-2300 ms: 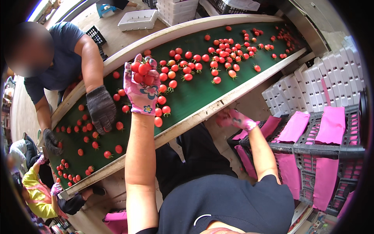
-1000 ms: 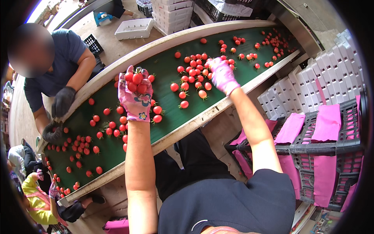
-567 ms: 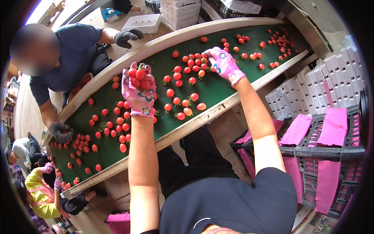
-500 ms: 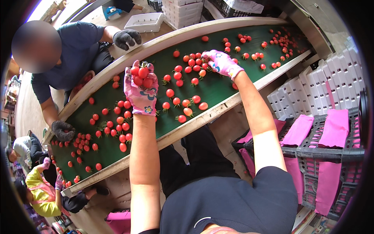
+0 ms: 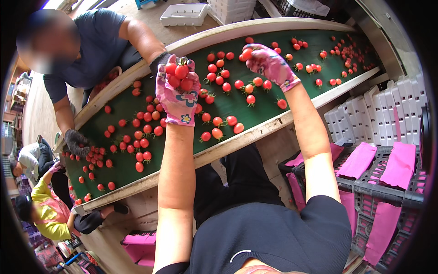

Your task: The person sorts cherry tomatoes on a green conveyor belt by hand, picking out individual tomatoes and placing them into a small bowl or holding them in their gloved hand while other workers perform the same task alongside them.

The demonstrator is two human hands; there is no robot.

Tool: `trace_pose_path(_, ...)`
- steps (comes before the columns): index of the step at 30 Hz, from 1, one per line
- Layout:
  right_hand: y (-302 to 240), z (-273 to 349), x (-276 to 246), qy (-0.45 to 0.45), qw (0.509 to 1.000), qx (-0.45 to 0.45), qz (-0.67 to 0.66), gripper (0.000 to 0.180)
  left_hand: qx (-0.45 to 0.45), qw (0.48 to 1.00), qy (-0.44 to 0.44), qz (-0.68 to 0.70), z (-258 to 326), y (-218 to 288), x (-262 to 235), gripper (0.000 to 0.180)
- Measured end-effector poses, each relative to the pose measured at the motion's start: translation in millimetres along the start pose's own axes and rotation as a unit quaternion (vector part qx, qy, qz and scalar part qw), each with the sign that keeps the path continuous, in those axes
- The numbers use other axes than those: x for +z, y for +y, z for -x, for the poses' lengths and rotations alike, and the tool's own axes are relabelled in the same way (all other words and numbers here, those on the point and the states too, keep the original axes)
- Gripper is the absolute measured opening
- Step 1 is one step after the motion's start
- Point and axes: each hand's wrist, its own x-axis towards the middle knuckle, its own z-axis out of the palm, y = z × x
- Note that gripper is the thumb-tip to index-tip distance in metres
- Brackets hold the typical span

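Both my hands wear pink patterned gloves above a green conveyor belt scattered with red cherry tomatoes. My left hand is turned palm up, its fingers curled round several cherry tomatoes, some with green stems. Over the far part of the belt, my right hand pinches a cherry tomato at its fingertips; whether more sit inside the fingers is hidden. Between and below the hands lie loose tomatoes, several with green calyxes. More are bunched to the left, nearer the belt's end.
Across the belt, a co-worker's dark-gloved hand touches tomatoes; their other hand is partly behind my left hand. Pale rails edge the belt. To my right stand black crates with pink liners and stacked white trays. A white tray lies beyond.
My right hand has risen off a cluster with a tomato at its fingertips. My left hand keeps its tomatoes. The co-worker's far hand has moved from the rail to behind my left hand.
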Motion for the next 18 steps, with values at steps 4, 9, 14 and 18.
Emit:
trace_pose_path(4,-8.7,2.7,14.6,0.039,0.987,-0.042,-0.148,0.033,-0.010,0.999,-0.021,0.023,4.0,-0.1,9.3,0.038)
trace_pose_path(9,0.2,-39.8,21.8,0.021,0.997,-0.020,0.066,0.032,-0.014,0.999,-0.023,0.035,2.8,2.9,4.4,0.040)
trace_pose_path(14,45.1,-58.8,60.0,-0.095,0.805,-0.167,0.561,0.032,-0.001,0.999,-0.033,0.043,1.6,2.3,5.6,0.037)
trace_pose_path(18,40.4,-30.1,106.4,-0.196,0.823,-0.059,0.530,0.028,0.015,0.999,-0.021,0.024,4.5,8.4,6.9,0.039)
